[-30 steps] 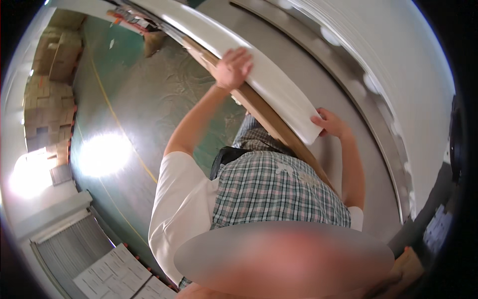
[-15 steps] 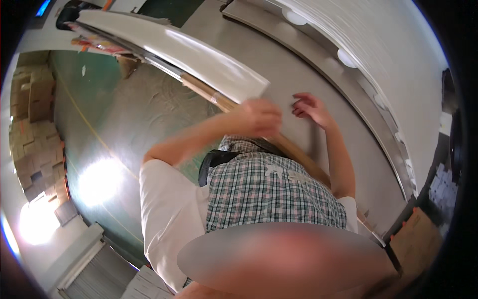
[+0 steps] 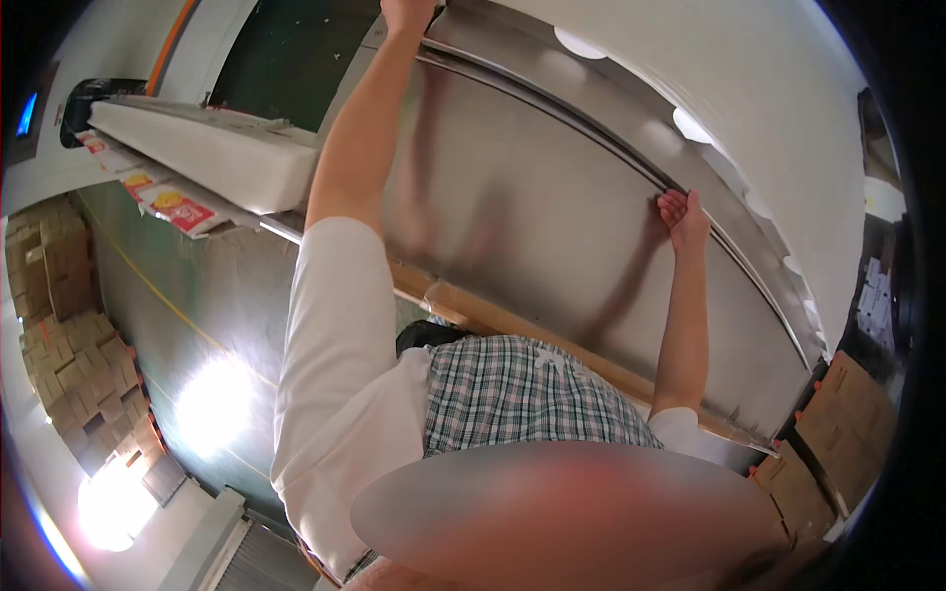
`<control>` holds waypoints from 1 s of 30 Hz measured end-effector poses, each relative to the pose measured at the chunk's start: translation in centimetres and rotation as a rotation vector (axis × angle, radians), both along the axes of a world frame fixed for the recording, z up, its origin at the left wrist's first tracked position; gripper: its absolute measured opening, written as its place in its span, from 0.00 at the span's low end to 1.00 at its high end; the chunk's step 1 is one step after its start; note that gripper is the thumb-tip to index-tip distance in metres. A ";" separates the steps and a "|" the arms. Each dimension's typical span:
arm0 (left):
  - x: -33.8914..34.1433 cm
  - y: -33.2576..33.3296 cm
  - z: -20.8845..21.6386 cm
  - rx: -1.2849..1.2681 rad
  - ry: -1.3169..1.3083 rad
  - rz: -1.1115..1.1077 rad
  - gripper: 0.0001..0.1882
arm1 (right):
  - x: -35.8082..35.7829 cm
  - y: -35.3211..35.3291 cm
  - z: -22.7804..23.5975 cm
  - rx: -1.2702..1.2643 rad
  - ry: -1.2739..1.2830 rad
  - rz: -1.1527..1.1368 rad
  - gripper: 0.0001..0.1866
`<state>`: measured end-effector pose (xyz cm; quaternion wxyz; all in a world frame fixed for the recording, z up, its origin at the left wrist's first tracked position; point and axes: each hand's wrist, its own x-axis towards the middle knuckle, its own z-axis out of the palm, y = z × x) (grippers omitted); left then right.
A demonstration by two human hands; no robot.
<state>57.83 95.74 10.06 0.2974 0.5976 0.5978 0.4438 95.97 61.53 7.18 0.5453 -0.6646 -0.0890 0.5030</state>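
My left arm reaches far forward, and my left hand (image 3: 406,15) is at the upper edge of the view, beside the left end of a long metal rail (image 3: 552,101). Its fingers are cut off by the frame. Farther right along the same rail, my right hand (image 3: 685,219) has its fingers curled at the edge, with the thumb up. Between my arms lies a flat, dull steel surface (image 3: 532,197), which carries shadows of both arms. A thick white slab or stack of sheets (image 3: 227,148) rests left of my left arm.
Red and white printed sheets (image 3: 177,202) lie beneath the white stack. A wooden strip (image 3: 473,305) edges the steel surface at my waist. Beyond the rail rises a white machine body (image 3: 769,138). Cardboard boxes stand at left (image 3: 84,369) and right (image 3: 849,414).
Both hands have moved from over the steel surface out to the rail, the left one far forward. The near end of the white stack now lies farther left. The view has shifted.
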 end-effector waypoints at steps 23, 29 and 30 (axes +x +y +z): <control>0.0 6.8 -3.7 -0.321 -0.278 -0.352 0.25 | -2.5 -1.3 -0.4 0.013 -0.101 -0.029 0.21; 5.1 7.1 2.3 -0.163 0.597 -0.678 0.29 | -2.4 -2.3 0.3 0.011 -0.073 -0.038 0.21; 7.3 5.9 4.5 -0.089 1.034 -0.811 0.31 | -2.4 -2.4 0.2 0.013 -0.078 -0.035 0.20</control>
